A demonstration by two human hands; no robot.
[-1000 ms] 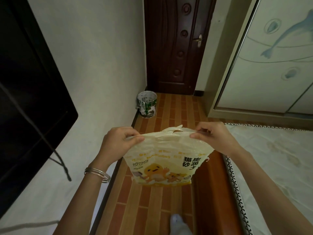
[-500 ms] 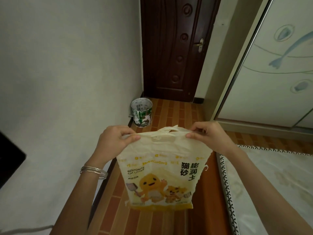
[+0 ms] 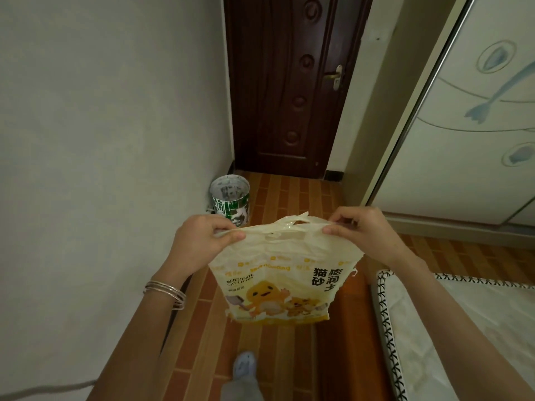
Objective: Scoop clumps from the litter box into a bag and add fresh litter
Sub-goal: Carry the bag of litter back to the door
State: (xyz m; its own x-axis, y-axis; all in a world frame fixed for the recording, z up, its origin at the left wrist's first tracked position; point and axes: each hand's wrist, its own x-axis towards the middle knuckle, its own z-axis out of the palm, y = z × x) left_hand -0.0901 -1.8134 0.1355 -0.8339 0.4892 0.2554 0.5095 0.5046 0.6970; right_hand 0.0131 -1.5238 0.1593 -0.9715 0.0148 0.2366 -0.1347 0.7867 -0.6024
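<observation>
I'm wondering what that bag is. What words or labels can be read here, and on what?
"BENTONITE CAT LITTER": front of the cat litter bag, left side.
"猫砂" and "膨润土": same bag, right side, large black characters.
Yellow lettering across the bag and small print under the English: too blurred to read.
Green-and-white can by the wall: print unreadable.

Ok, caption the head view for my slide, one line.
Left hand and right hand pinch the top edge of a cat litter bag above the floor.

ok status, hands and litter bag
Top edge of cat litter bag pinched by left hand and right hand. Bag hangs off floor. Ahead, can by wall.
</observation>
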